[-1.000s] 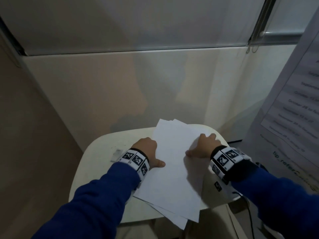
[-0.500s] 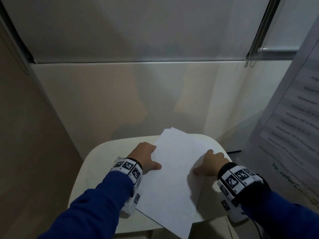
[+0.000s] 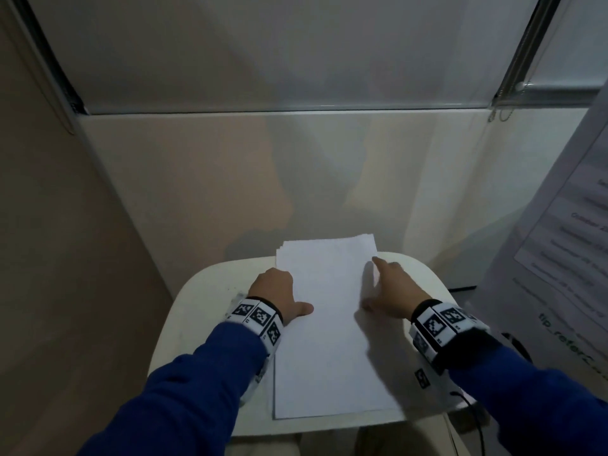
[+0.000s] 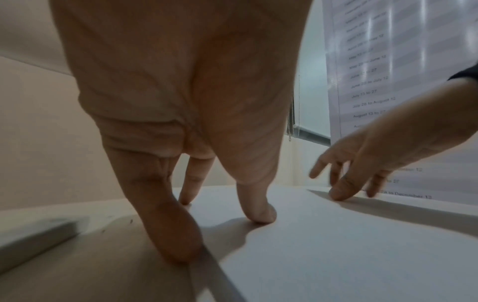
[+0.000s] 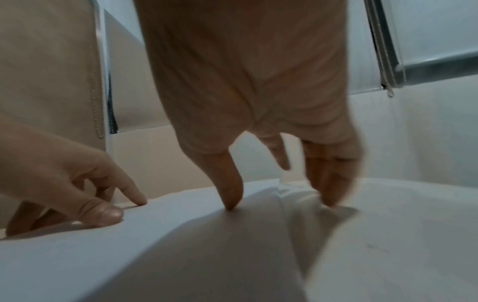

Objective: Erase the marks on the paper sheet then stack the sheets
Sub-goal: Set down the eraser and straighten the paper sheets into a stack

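A stack of white paper sheets point(image 3: 325, 324) lies squared up on a small pale table point(image 3: 197, 307), and its far end overhangs the table's back edge. No marks show on the top sheet. My left hand point(image 3: 289, 291) sits at the stack's left edge, with the thumb lying on the top sheet point(image 4: 336, 255) and straight fingers point(image 4: 181, 235) pointing down beside the edge. My right hand point(image 3: 381, 284) is at the right edge. Its thumb point(image 5: 230, 194) presses on the paper point(image 5: 181, 245), and its blurred fingers touch the edge.
A small pale flat object point(image 4: 38, 241), blurred, lies on the table left of my left hand. A printed poster point(image 3: 566, 241) hangs close on the right. A wall stands just behind the table. A dark cable point(image 3: 473, 419) runs off the table's right side.
The sheets lay fanned out and slanted. Now they are aligned into one stack pointing straight at the wall. Both hands turned with it, and the right hand slid forward along the right edge.
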`<state>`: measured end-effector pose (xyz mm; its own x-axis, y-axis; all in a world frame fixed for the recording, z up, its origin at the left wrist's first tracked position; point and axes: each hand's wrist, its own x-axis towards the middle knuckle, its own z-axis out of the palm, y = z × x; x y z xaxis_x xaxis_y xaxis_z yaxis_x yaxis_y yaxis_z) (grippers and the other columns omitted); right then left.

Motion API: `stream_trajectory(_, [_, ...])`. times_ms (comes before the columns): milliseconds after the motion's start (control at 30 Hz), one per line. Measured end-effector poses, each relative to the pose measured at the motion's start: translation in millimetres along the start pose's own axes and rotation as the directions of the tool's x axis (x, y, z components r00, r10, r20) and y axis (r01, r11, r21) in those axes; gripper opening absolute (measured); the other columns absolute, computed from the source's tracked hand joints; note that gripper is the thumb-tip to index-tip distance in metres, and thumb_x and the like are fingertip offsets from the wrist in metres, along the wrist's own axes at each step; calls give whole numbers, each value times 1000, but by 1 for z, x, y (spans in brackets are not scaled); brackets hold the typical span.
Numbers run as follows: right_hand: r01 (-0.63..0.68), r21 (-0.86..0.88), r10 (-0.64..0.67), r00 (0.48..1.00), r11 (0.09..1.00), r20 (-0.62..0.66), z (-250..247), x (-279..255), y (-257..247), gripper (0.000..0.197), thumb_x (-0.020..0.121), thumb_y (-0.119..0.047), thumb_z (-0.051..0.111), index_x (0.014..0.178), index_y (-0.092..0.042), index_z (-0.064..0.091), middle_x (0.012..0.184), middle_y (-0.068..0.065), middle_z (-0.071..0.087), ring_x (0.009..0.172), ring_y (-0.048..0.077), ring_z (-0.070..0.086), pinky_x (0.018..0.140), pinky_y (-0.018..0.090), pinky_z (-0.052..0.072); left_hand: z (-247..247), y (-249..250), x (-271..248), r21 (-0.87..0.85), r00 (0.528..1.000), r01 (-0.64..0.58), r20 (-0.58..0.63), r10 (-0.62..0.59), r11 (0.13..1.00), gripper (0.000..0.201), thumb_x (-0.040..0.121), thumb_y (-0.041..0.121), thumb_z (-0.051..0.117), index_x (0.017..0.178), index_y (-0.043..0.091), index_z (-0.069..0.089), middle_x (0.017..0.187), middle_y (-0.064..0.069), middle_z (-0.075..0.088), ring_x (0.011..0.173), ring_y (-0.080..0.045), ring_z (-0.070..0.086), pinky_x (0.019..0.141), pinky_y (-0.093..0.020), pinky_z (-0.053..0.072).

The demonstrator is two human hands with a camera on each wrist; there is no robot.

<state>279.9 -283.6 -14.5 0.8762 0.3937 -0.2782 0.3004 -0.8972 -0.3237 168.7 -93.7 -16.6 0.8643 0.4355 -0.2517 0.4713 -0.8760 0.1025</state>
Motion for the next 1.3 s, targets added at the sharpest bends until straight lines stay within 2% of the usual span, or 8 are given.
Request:
stream_trajectory(67, [-99, -25, 98, 994, 995, -49, 2, -3, 4, 71, 86, -36, 63, 144, -10, 31, 141, 18, 33, 132, 39, 37, 108, 42, 34, 2, -3, -3, -27, 1000, 18, 10, -18, 999, 66, 84, 65, 64, 115, 8, 61, 113, -9, 64, 100, -24, 62, 73, -29, 49])
stream_trajectory(167, [-131, -42, 132, 991, 991, 32, 3, -6, 5, 54, 93, -31, 53, 138, -4, 40, 143, 18, 33, 131, 36, 42, 107, 38, 35, 3, -5, -8, -25, 1000, 25, 0, -25, 999, 66, 82, 66, 65, 114, 8, 61, 113, -8, 63, 100, -24, 62, 76, -30, 51])
stream_trajectory(400, [-5, -145, 19, 995, 989, 97, 8, -5, -11, 51, 87, -32, 64, 129, -7, 50, 139, 13, 35, 118, 32, 54, 97, 34, 46, -6, -3, -12, -1, 999, 16, -34, -16, 1000, 46, 89, 44, 69, 115, 7, 60, 117, -10, 62, 87, -21, 57, 70, -27, 45])
stream_trajectory(533, [40, -141, -26, 994, 989, 105, 4, -3, -13, 60, 85, -33, 66, 137, -11, 47, 137, 12, 35, 119, 31, 53, 100, 36, 46, -5, -6, -8, -37, 1000, 24, 2, -24, 999, 57, 90, 46, 67, 128, 6, 55, 130, -13, 50, 109, -25, 60, 81, -29, 48])
stream_trajectory(633, [96, -142, -80, 990, 985, 115, 1, -3, -8, 62, 86, -36, 67, 141, -15, 45, 136, 12, 39, 124, 29, 48, 103, 35, 44, 0, -9, -4, -61, 1000, 25, 1, -25, 998, 57, 90, 48, 66, 127, 6, 56, 132, -13, 47, 112, -26, 57, 85, -30, 47])
stream_trajectory(767, [142, -104, -130, 985, 984, 109, 1, -2, -1, 68, 82, -41, 73, 143, -32, 44, 134, 8, 35, 123, 29, 50, 105, 35, 43, 7, -12, -2, -96, 996, -38, -89, 30, 995, 55, 86, 41, 75, 129, 11, 58, 135, -9, 36, 121, -26, 45, 96, -37, 49])
stream_trajectory(900, [208, -83, -201, 975, 975, 90, 0, -1, -2, 56, 84, -35, 72, 136, -38, 53, 134, 5, 39, 122, 27, 49, 107, 33, 40, 7, -8, 1, -129, 990, -132, -59, 126, 983, 53, 90, 27, 73, 139, 17, 54, 136, -7, 47, 122, -24, 53, 102, -35, 47])
stream_trajectory(1300, [333, -194, -313, 941, 923, 127, -4, -17, -2, 49, 89, -31, 63, 136, -39, 53, 140, 2, 43, 125, 28, 46, 107, 34, 39, 23, -17, -6, -136, 972, -207, -140, 188, 969, 43, 99, 28, 59, 141, 20, 52, 130, -2, 54, 120, -17, 55, 100, -25, 43])
